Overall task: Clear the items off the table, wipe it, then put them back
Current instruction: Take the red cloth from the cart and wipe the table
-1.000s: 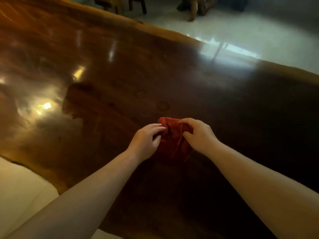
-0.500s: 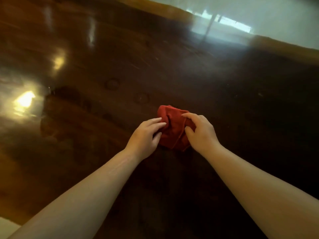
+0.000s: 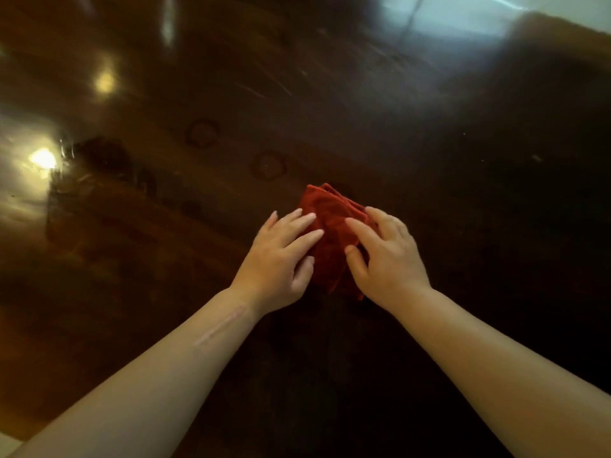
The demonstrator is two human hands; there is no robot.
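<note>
A bunched red cloth (image 3: 330, 219) lies on the dark glossy wooden table (image 3: 429, 143), near the middle of the view. My left hand (image 3: 281, 259) rests on the cloth's left side with its fingers spread flat. My right hand (image 3: 386, 256) lies on the cloth's right side, fingers apart and pressing down. Both hands cover the near half of the cloth. Neither hand has it gripped or lifted.
Two faint ring marks (image 3: 202, 133) (image 3: 268, 165) show on the wood beyond the cloth. Bright light reflections (image 3: 43, 158) glare at the left. The table's far edge and pale floor (image 3: 463, 11) appear at the top right.
My fingers have gone from pinching the cloth to lying flat and spread on it. The view has tilted down and closer to the table, so the far floor has mostly left the frame.
</note>
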